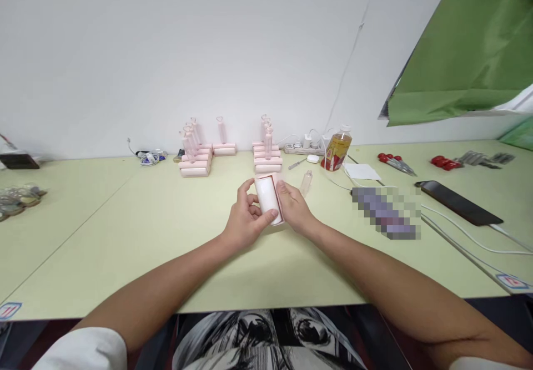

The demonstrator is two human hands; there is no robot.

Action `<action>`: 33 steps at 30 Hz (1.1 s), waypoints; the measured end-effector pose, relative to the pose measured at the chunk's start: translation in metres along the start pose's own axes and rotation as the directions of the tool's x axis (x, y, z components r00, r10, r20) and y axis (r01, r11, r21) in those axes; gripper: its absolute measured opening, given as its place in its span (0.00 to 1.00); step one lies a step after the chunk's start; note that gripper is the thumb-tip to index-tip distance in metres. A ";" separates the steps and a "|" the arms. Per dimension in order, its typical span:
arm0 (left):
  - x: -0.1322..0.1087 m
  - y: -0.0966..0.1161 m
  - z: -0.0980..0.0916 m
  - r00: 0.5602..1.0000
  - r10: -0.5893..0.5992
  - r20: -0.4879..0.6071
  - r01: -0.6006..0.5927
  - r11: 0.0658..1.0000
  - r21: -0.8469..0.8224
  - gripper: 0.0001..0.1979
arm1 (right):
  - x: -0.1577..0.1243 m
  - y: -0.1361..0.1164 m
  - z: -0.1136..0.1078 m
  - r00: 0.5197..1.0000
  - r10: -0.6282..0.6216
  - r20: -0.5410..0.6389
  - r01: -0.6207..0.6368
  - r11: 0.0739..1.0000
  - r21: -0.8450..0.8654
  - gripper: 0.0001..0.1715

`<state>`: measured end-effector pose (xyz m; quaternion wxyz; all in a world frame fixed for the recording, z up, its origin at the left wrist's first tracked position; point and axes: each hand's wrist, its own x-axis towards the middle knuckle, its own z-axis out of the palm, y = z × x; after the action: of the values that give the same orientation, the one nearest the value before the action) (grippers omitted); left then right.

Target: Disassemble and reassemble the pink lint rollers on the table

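Over the middle of the table (137,248), both hands hold a lint roller (267,199), a white roll with a pink cover along its right side. My left hand (246,217) grips it from the left, the thumb across its lower front and the fingers curled at the side and behind. My right hand (295,206) closes on the pink right side, its thumb near the top edge; its other fingers are mostly hidden. Just beyond my right hand lies a clear pinkish handle (307,181).
Pink lint rollers with upright handles stand in a left group (194,167) and a centre group (267,165). Right of them are a screwdriver (297,163), power strip (293,148), drink bottle (338,148), black phone (458,202) and red-handled tools (389,159). Bundled cables (152,157) lie back left.
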<state>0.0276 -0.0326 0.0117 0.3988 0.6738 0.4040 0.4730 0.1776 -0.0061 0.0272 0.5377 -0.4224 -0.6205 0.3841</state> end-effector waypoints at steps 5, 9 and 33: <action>0.003 -0.001 -0.010 0.942 0.334 0.020 -0.305 0.830 0.467 0.40 | 0.005 0.001 -0.007 0.996 0.087 0.027 -0.085 0.995 -0.056 0.32; 0.002 0.003 -0.010 0.688 0.599 0.411 -0.678 0.326 0.659 0.35 | 0.005 -0.003 -0.012 0.981 0.180 0.072 -0.184 0.982 0.053 0.30; 0.018 -0.007 -0.046 0.994 0.014 0.107 -0.092 0.630 0.771 0.25 | 0.015 0.004 -0.027 0.976 0.182 -0.118 -0.172 0.982 0.083 0.32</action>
<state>-0.0135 -0.0066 0.0212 0.0749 0.8119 0.5294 0.2346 0.2036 0.0098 0.0322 0.5539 -0.4795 -0.5313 0.4254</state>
